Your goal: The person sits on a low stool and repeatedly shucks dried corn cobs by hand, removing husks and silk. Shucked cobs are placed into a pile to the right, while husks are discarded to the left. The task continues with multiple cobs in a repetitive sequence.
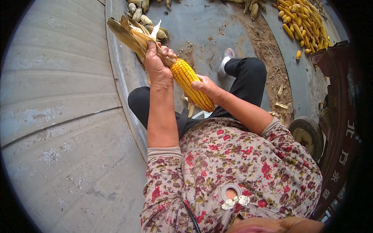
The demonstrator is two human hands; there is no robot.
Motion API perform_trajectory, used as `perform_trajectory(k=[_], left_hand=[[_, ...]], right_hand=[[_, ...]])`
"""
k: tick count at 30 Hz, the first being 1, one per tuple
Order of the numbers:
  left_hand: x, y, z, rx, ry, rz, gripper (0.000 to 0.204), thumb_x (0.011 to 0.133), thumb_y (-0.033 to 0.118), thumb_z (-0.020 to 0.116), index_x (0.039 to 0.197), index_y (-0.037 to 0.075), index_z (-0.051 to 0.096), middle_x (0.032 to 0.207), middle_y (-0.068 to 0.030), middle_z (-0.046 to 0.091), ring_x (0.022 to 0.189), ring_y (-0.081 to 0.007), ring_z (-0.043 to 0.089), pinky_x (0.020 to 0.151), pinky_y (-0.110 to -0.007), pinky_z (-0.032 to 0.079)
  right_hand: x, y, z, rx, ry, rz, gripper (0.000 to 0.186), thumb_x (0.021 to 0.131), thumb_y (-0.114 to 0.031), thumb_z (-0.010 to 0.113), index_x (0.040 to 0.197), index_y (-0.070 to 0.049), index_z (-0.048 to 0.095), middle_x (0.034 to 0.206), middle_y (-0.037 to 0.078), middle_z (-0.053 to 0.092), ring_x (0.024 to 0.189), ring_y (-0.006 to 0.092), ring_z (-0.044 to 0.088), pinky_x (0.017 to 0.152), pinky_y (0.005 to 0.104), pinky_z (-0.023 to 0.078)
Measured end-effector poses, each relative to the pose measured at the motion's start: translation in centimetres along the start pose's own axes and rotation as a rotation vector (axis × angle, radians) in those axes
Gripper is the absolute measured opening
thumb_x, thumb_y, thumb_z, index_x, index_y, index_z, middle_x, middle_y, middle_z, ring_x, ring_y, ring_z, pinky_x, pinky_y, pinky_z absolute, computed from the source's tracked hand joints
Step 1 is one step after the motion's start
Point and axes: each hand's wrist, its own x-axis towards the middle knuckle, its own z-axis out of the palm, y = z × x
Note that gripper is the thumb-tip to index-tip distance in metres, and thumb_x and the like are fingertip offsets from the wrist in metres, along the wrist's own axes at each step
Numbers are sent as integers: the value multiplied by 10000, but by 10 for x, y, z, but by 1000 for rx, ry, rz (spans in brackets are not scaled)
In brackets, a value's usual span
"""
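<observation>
A ripe yellow ear of corn (pixel 188 79) is held slanting in front of me, its kernels bare. Dry tan husk (pixel 130 37), pulled back from the cob, fans out toward the upper left. My left hand (pixel 157 62) is closed in a fist around the gathered husk near the cob's base. Lower down, my right hand (pixel 208 87) wraps the kernel-covered part near its tip, the thumb on top and the other fingers mostly hidden behind the cob.
Unhusked ears (pixel 138 13) lie on the ground beyond my left hand. A big pile of bare yellow cobs (pixel 301 23) sits at the far right. A grey metal panel (pixel 66 97) fills the left side. On the right stands a dark red cart (pixel 342 89) with a tyre (pixel 309 136).
</observation>
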Motion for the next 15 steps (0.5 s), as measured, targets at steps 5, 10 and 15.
perform_trajectory(k=[5,10,15], left_hand=[[4,1,1,3,-13,-10,314,918,391,474,760,121,450,539,15,405,517,-153,443,559,-316,400],[2,0,-9,-75,-84,-3,303,921,391,465,789,119,456,547,21,404,528,-151,445,570,-331,406],[-2,-12,-10,48,56,-5,303,915,394,480,787,122,442,539,11,398,520,-163,439,565,-335,408]], right_hand=[[1,5,2,25,66,-16,654,753,-464,659,1180,-19,442,915,119,583,694,195,611,623,320,523],[-13,-20,-17,-418,38,-10,656,766,-452,650,1207,-12,445,969,96,574,773,160,593,654,303,516],[-18,23,-8,-232,158,-20,598,768,-421,653,1162,-6,478,913,84,569,735,151,588,609,292,513]])
